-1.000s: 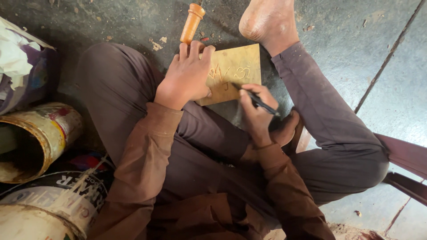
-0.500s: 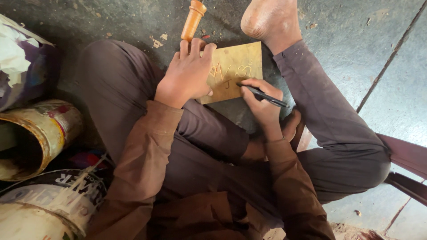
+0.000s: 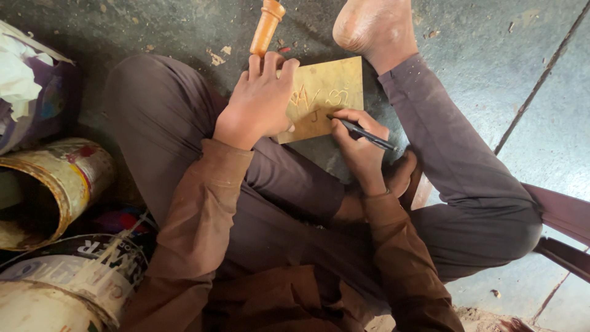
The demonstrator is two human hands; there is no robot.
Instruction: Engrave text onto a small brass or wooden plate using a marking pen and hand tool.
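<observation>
Wooden handle, tin cans, crumpled paper.

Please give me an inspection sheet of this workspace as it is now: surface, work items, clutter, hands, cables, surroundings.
Surface: dark concrete floor, dusty, with small chips.
Work items: yellowish flat board lying on the floor, marks drawn on it; dark pen with its tip on the board.
Clutter: wooden handle lying beyond the board; tipped tin can and paint bucket at the left; crumpled bag.
Hands: left hand pressing flat on the board; right hand, grip closed on the pen.
Cables: nothing seen.
Surroundings: bare foot beside the board; reddish bars at the right.
</observation>
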